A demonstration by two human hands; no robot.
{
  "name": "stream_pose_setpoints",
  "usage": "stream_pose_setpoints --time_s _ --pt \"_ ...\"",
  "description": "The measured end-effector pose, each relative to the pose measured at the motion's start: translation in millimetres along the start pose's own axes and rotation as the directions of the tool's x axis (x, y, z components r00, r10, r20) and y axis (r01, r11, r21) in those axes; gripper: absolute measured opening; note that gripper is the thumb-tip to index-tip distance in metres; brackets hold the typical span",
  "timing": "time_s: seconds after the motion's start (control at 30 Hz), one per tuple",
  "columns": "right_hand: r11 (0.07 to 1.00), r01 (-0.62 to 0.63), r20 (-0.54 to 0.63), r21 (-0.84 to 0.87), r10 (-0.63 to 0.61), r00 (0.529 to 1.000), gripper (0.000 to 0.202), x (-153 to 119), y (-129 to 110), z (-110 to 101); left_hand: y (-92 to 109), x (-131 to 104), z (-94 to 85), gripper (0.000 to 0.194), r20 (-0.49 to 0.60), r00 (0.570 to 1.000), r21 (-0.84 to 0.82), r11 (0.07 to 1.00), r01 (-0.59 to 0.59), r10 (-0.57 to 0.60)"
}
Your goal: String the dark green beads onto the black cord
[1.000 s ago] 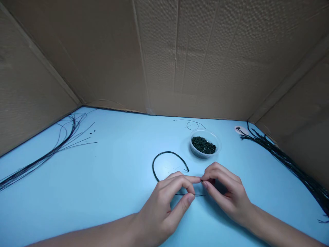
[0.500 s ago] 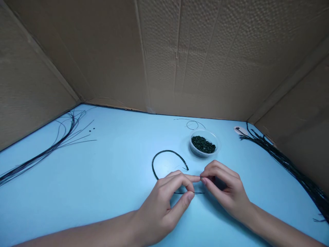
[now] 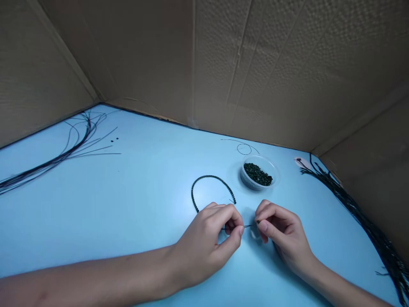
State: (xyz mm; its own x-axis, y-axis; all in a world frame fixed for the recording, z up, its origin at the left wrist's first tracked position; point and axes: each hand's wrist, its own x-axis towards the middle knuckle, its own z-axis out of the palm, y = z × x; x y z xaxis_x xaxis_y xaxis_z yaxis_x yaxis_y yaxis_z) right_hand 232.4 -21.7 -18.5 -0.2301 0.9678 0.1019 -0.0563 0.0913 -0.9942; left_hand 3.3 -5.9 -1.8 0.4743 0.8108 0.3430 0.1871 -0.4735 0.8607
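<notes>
My left hand [image 3: 217, 238] is closed in a pinch on a thin dark cord [image 3: 248, 226], whose end sticks out toward the right. Facing it, my right hand [image 3: 281, 234] pinches a tiny dark bead [image 3: 258, 221] between thumb and forefinger, close by the cord's tip. Whether the cord enters the bead is too small to tell. Beyond my left hand a string of dark green beads [image 3: 209, 176] curves in a loop on the table; my fingers hide part of it. A clear round tub [image 3: 254, 184] of dark beads [image 3: 258, 174] stands behind my right hand.
Loose dark cords [image 3: 57, 160] lie in a bundle at the left, with two small dark bits [image 3: 114, 140] nearby. At the right is a bundle of beaded strands [image 3: 354, 209] beside a pale round tag [image 3: 302, 162]. One curled cord [image 3: 244, 149] lies behind the tub. Cardboard walls [image 3: 179, 64] enclose the table.
My left forefinger has drawn back from my right fingertips and curled in. The right hand now holds the bead near the cord's end. The view has tilted slightly.
</notes>
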Motion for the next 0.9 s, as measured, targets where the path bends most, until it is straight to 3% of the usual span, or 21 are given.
stream_pose_setpoints --time_s 0.4,0.9 --pt "1.000 -0.003 0.029 -0.012 0.003 1.000 0.007 -2.3 -1.0 -0.2 0.1 -1.0 -0.8 0.012 0.002 1.000 -0.011 1.000 0.010 -0.010" --pt "0.989 0.021 0.018 -0.145 -0.019 1.000 0.009 -4.8 -5.6 5.3 -0.4 -2.4 -0.4 0.012 0.020 1.000 -0.015 1.000 0.011 -0.010"
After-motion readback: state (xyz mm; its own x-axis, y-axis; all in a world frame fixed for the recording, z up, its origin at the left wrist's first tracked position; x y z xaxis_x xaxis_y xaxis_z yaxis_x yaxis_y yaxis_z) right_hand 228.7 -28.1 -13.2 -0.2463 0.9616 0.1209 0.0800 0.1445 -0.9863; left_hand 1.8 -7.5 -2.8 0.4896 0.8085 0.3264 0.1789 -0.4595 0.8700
